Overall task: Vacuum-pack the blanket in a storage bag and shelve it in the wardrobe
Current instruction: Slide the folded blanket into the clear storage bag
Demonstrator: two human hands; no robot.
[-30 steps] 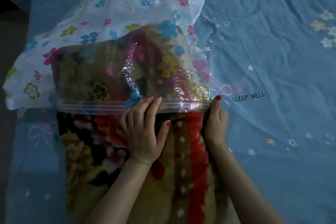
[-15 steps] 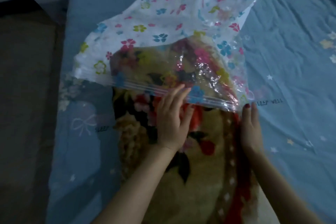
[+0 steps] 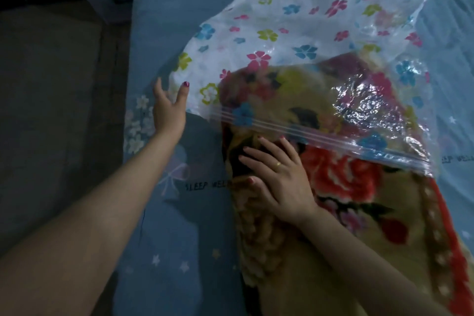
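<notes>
Blanket (image 3: 341,213) lies on the bed (image 3: 179,251), far end inside the storage bag (image 3: 307,33), long axis running away from the person. Left hand (image 3: 168,110), fingers spread, holding nothing, sits at the bag's left mouth corner, the nearer hand to pull it. Right hand (image 3: 278,179) presses flat on the blanket just below the zip strip (image 3: 320,133).

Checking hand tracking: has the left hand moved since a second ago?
Yes. The left hand came off the blanket and went leftward to the left corner of the storage bag, over the bed sheet.
</notes>
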